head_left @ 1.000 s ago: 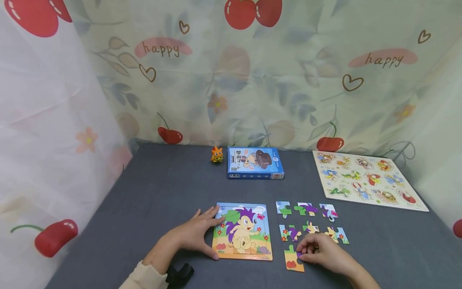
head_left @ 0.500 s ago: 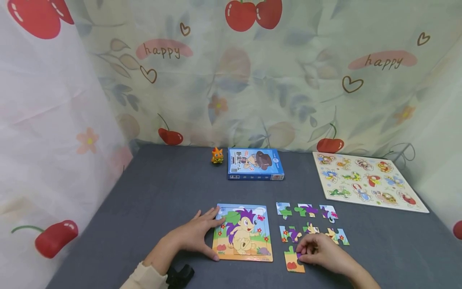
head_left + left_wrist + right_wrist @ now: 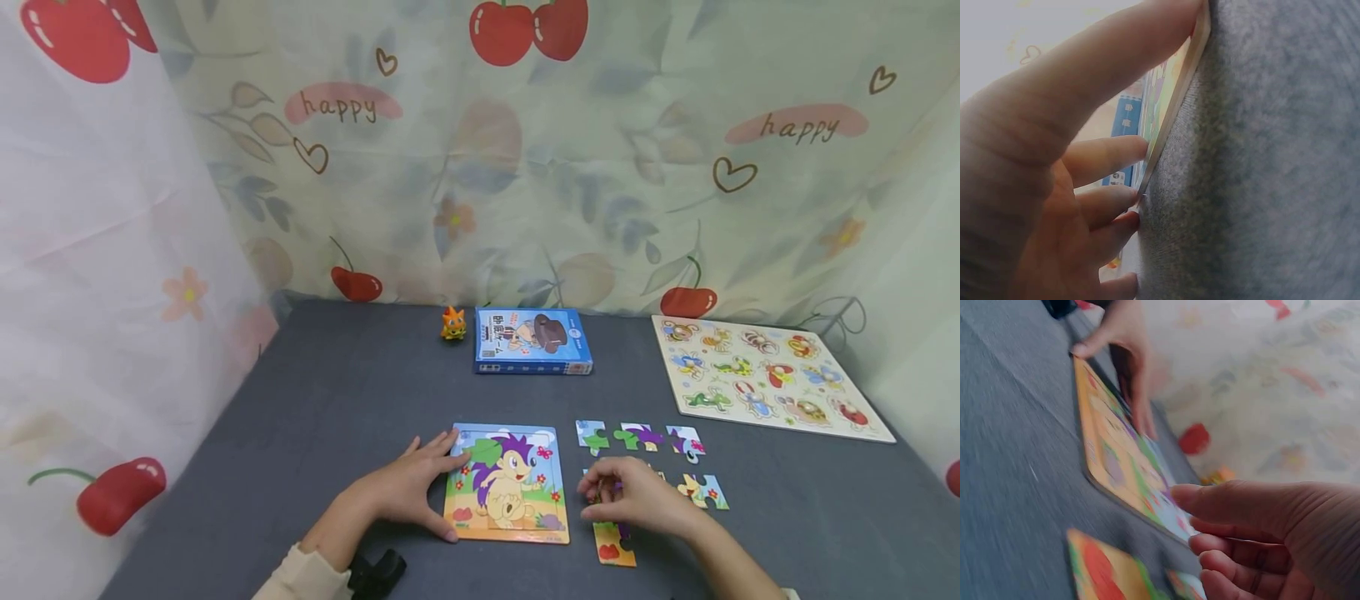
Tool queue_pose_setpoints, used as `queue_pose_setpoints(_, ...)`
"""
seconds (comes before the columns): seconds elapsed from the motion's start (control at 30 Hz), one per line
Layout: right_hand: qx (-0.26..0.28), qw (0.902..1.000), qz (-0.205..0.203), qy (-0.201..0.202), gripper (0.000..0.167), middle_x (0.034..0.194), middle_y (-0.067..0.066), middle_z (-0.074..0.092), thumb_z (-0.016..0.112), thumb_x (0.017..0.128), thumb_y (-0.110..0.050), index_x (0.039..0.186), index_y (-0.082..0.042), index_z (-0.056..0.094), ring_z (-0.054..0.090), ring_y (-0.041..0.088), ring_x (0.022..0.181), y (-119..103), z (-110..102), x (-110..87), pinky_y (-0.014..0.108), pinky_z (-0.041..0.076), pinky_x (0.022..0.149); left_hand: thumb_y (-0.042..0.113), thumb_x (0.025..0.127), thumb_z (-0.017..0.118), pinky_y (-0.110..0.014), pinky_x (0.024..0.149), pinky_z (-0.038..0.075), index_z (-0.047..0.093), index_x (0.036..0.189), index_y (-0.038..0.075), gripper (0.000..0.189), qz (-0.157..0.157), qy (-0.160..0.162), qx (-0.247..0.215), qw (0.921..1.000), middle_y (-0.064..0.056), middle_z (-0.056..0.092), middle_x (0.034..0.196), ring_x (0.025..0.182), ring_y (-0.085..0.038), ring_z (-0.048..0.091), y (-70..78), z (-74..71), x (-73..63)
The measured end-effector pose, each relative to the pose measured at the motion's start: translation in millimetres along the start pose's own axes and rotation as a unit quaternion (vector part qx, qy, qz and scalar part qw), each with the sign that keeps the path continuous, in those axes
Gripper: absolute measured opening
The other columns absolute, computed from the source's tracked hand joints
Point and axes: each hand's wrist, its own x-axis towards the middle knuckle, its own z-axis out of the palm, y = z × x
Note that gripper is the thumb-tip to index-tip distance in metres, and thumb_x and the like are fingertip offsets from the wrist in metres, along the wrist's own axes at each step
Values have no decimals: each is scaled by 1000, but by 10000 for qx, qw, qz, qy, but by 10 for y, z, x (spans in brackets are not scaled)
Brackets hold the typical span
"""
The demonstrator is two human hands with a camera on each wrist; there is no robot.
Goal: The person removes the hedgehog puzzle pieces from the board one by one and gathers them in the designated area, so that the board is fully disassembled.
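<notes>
My left hand (image 3: pixel 412 487) rests with spread fingers along the left side of a square hedgehog puzzle board (image 3: pixel 510 483), thumb at its near corner. In the left wrist view, the fingertips (image 3: pixel 1138 148) touch the board's edge. Over the loose jigsaw pieces, to the right of the board, is my right hand (image 3: pixel 637 498), its fingers loosely bent; no piece shows between them in the right wrist view. Just below it lies an orange jigsaw piece (image 3: pixel 615 550) with a purple part at its right. The right hand covers part of the middle row.
Other jigsaw pieces (image 3: pixel 592 436) lie in rows on the dark table. Farther back are an orange toy figure (image 3: pixel 453 324) and a blue box (image 3: pixel 532 342). A white board with insect pictures (image 3: pixel 772 375) lies at the right. Patterned cloth (image 3: pixel 525 242) hangs behind.
My right hand has left the purple part beside the orange piece and moved up and left over the middle row. The left hand has stayed on the board.
</notes>
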Motion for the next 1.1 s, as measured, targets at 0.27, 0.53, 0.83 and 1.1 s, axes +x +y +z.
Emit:
queue_pose_setpoints(0.27,10,9998,-141,-119,26,85,4,63,76,77,-24,96,-8,69,51,4,61,-200,226,321,19,44,52,58,65,76,-59,114,2,34,145,21,98,68,20,7,10000,-6,9,158,146,-27,4,-27,0,6)
queue_pose_setpoints(0.53,-231,9990,-290,-244,29,88,1,63,78,75,-23,99,-8,69,52,5,61,-324,389,543,20,45,53,58,66,75,-58,114,2,34,145,21,97,97,29,29,9999,-6,9,158,146,-26,4,-24,-3,2)
queue_pose_setpoints(0.83,-13,9994,-102,-318,24,79,1,62,79,73,-18,92,-6,69,50,6,57,-385,479,614,19,42,50,57,66,75,-59,114,2,34,145,20,96,83,21,-9,10000,-7,9,158,146,-27,5,-1,-8,-8)
queue_pose_setpoints(1.1,89,9993,-97,-350,18,69,-2,57,79,73,-15,84,-7,67,47,3,51,-369,511,593,18,40,45,56,66,76,-58,114,2,34,145,21,96,51,22,-39,10000,-7,10,158,146,-26,5,6,-16,-15)
